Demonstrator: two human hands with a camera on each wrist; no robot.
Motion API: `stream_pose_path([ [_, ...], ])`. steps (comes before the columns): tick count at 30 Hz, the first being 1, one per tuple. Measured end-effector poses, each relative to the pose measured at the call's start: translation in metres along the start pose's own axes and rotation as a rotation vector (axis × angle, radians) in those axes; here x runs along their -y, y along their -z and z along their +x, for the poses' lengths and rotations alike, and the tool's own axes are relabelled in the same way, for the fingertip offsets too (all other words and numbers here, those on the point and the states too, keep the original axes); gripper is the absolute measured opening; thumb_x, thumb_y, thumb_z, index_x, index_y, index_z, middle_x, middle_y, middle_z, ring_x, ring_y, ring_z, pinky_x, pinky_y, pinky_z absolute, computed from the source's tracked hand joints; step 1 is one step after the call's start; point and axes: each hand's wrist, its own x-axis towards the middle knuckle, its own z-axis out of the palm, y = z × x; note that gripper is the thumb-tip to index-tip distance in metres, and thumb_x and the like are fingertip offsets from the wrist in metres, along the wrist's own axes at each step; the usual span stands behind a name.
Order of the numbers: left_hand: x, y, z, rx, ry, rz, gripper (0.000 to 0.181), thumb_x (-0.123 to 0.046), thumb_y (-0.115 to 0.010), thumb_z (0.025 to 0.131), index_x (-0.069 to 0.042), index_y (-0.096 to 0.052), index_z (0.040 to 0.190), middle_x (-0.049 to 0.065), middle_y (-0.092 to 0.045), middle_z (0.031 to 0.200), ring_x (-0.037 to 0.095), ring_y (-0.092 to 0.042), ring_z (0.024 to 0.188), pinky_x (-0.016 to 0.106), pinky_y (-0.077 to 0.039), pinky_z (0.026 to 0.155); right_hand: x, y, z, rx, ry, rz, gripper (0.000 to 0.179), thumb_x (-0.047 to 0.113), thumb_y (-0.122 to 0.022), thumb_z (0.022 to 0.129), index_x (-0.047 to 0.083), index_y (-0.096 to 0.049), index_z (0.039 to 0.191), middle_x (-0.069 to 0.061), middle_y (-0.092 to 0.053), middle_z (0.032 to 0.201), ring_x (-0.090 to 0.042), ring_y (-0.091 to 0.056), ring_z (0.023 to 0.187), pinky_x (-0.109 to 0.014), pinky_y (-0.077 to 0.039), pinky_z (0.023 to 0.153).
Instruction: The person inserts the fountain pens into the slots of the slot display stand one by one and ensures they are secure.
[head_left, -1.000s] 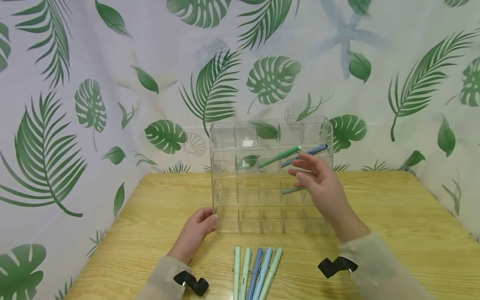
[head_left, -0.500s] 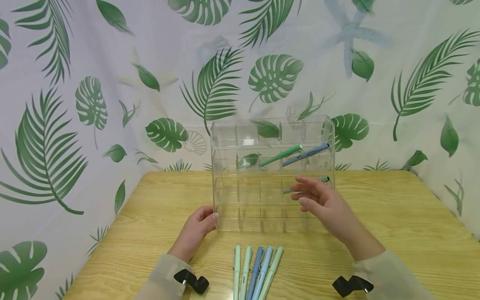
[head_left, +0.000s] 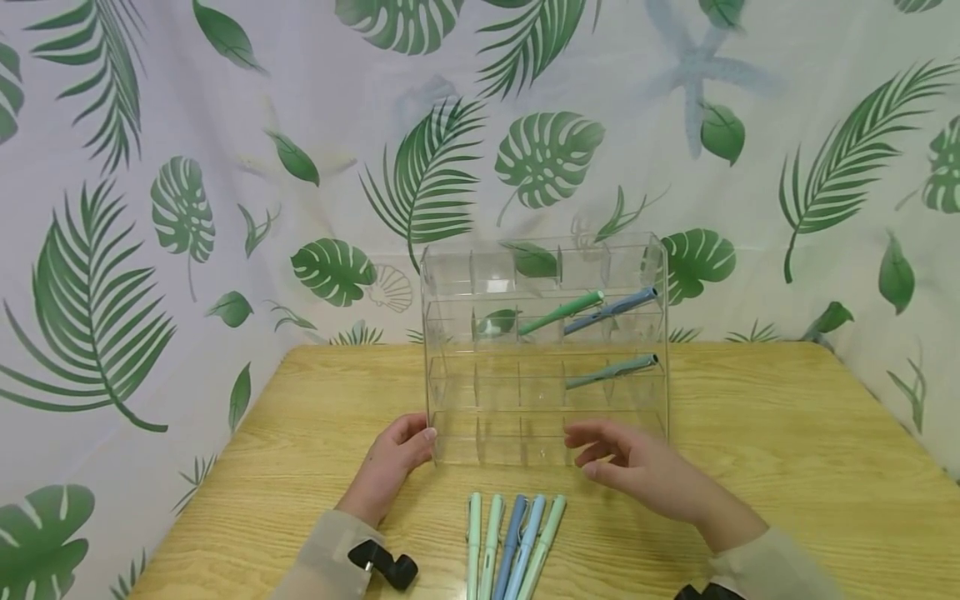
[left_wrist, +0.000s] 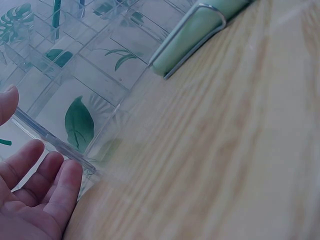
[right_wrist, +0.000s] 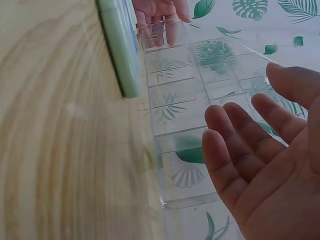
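Observation:
A clear pen rack (head_left: 497, 392) with several compartments stands upright on the wooden table. My left hand (head_left: 392, 458) holds its lower left edge, thumb at the front and fingers along the outer side. In front of the rack's lower right part is my right hand (head_left: 637, 468), fingers loosely bent and nothing in them. A green pen (head_left: 561, 312) and a blue pen (head_left: 611, 310) lean in the upper compartments. Below them a grey-green pen (head_left: 613, 371) slants in a lower row. Several light green and blue pens (head_left: 516, 546) lie side by side before the rack.
The wooden table (head_left: 810, 467) runs back to a white cloth (head_left: 247, 192) printed with green leaves. In the left wrist view a light green pen (left_wrist: 195, 37) with a metal clip lies close by on the table.
My right hand has moved down from beside the blue pen, past the grey-green pen, to the rack's bottom row, uncovering both pens. My left hand and the rack have stayed put.

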Motion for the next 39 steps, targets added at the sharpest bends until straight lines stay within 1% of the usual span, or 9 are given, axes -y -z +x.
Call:
stream_pose_path([
  [2,0.001,0.000,0.000,0.001,-0.002,-0.006,0.047,-0.027,-0.059,0.105,0.001,-0.051,0.142,0.018,-0.054,0.140,0.030,-0.054,0.127,0.044,-0.048,0.105,-0.001,-0.003,0.000,0.018,-0.011,0.015,0.043,0.017,-0.061,0.103,0.009,-0.051,0.145,-0.018,-0.058,0.135,-0.035,-0.060,0.115,-0.031,-0.056,0.087],
  [5,0.001,0.000,0.000,-0.004,0.001,-0.021,0.047,-0.026,-0.060,0.104,0.000,-0.051,0.142,0.017,-0.055,0.140,0.030,-0.054,0.127,0.045,-0.048,0.106,-0.003,-0.006,-0.001,0.042,-0.022,0.033,0.044,0.017,-0.062,0.103,0.011,-0.051,0.145,-0.019,-0.056,0.137,-0.037,-0.060,0.115,-0.031,-0.057,0.085],
  [11,-0.001,0.000,0.000,-0.005,0.004,-0.009,0.046,-0.026,-0.059,0.105,0.000,-0.051,0.142,0.017,-0.055,0.140,0.030,-0.055,0.126,0.046,-0.048,0.106,-0.013,-0.013,-0.001,0.099,-0.024,0.042,0.050,0.018,-0.062,0.103,0.008,-0.047,0.149,-0.018,-0.054,0.139,-0.031,-0.062,0.112,-0.033,-0.059,0.080],
  [14,-0.001,0.000,0.000,-0.007,0.006,-0.004,0.047,-0.027,-0.059,0.105,-0.001,-0.051,0.143,0.017,-0.055,0.140,0.030,-0.055,0.126,0.046,-0.048,0.105,-0.016,-0.017,0.000,0.134,-0.035,0.033,0.050,0.020,-0.062,0.103,0.008,-0.047,0.149,-0.016,-0.054,0.140,-0.029,-0.062,0.112,-0.032,-0.057,0.085],
  [18,-0.001,0.001,0.000,-0.010,0.010,-0.010,0.047,-0.028,-0.060,0.104,-0.002,-0.051,0.143,0.016,-0.056,0.139,0.029,-0.055,0.126,0.046,-0.048,0.106,-0.020,-0.019,0.000,0.164,-0.048,0.016,0.049,0.021,-0.062,0.103,0.008,-0.048,0.148,-0.014,-0.054,0.140,-0.029,-0.061,0.116,-0.031,-0.054,0.091],
  [23,-0.001,0.001,0.000,0.001,0.012,-0.013,0.046,-0.027,-0.061,0.104,-0.003,-0.052,0.142,0.015,-0.056,0.138,0.029,-0.056,0.126,0.046,-0.048,0.106,-0.022,-0.019,-0.003,0.169,-0.062,-0.019,0.048,0.023,-0.063,0.102,0.008,-0.050,0.146,-0.013,-0.055,0.140,-0.030,-0.061,0.117,-0.030,-0.054,0.091],
  [28,-0.003,0.000,0.001,0.010,0.003,-0.011,0.045,-0.027,-0.061,0.104,-0.003,-0.053,0.141,0.015,-0.057,0.137,0.029,-0.056,0.125,0.047,-0.047,0.106,-0.024,-0.018,-0.005,0.191,-0.081,-0.009,0.050,0.024,-0.063,0.103,0.009,-0.048,0.148,-0.011,-0.054,0.143,-0.031,-0.058,0.118,-0.031,-0.054,0.090],
  [34,-0.003,0.000,0.000,-0.001,0.008,0.001,0.044,-0.027,-0.062,0.103,-0.004,-0.055,0.140,0.014,-0.058,0.137,0.028,-0.057,0.124,0.047,-0.047,0.106,-0.025,-0.019,-0.007,0.233,-0.077,-0.044,0.055,0.027,-0.066,0.101,0.014,-0.046,0.150,-0.005,-0.053,0.144,-0.030,-0.054,0.123,-0.032,-0.050,0.098],
  [39,-0.002,0.001,-0.001,-0.007,0.008,-0.007,0.045,-0.028,-0.062,0.103,-0.004,-0.055,0.140,0.014,-0.058,0.137,0.028,-0.057,0.124,0.047,-0.047,0.106,-0.029,-0.025,-0.007,0.240,-0.073,-0.054,0.053,0.030,-0.068,0.099,0.019,-0.050,0.148,0.003,-0.052,0.145,-0.024,-0.050,0.129,-0.031,-0.046,0.104],
])
